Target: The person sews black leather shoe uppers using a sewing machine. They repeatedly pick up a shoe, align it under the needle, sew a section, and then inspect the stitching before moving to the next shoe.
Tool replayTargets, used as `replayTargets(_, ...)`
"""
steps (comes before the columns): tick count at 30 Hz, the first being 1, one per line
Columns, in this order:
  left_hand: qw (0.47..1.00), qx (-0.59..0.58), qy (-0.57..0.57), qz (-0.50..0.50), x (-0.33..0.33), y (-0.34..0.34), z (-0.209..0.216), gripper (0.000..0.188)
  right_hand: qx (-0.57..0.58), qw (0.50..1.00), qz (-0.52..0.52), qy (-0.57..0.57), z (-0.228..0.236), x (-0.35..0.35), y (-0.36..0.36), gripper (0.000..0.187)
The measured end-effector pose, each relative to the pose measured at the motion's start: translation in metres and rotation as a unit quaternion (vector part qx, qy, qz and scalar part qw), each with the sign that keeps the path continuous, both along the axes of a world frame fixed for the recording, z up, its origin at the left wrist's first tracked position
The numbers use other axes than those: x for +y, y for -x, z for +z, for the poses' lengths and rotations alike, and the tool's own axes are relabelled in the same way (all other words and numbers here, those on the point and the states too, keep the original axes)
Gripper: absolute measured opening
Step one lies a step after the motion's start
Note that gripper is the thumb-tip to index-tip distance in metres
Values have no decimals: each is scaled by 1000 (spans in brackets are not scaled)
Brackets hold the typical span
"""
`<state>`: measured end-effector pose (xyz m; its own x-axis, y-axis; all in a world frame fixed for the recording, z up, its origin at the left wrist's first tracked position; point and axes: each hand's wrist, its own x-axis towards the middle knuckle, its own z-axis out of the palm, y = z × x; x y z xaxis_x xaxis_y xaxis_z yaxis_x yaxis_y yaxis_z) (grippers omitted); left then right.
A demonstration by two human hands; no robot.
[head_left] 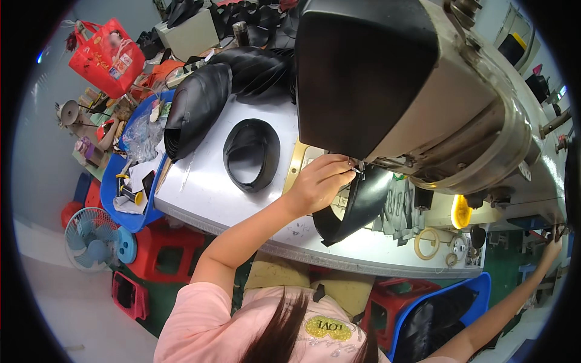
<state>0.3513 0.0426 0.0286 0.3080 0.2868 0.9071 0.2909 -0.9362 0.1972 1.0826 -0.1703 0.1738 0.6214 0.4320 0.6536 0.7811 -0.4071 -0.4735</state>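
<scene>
A large sewing machine (472,121) fills the upper right, its head hanging over the white table. My left hand (324,181) is raised to the needle area under that head, thumb and fingers pinched together beside the small metal presser foot (358,169). Whatever lies between those fingertips is too small to name. Just right of and below this hand, a curved black leather-like piece (363,209) stands under the foot, bent into a loop. My right hand (554,236) reaches far out to the machine's right end; its fingers are dark and partly hidden at the picture's rim.
Left of the machine sit a looped black piece (251,154) and stacked black pieces (200,109). Grey strips (399,209) and a tape roll (426,243) lie right. A blue basket (109,193), fan (92,239), red stool (163,251) and blue bin (484,290) surround the table (284,236).
</scene>
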Motion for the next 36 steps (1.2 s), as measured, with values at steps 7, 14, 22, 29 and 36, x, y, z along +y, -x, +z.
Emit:
replayTargets(7,999,4,-4,34,4,-1,1,15,-50,994,10,-92,-18,21,307,32)
replayTargets(14,995,39,19,89,-18,12,17,23,95,923,370,37,-120,69,426,27)
replayTargets(22,760,-190,607,-134,-77,96,-1,19,129,808,570,71,-145,99,568,27)
replayTargets(29,551,-271,780,-124,-79,92,-6,18,-22,825,564,29,-149,113,611,29)
replayTargets(36,729,-147,666,-54,-89,92,-10,20,-58,810,583,-32,-151,114,613,26)
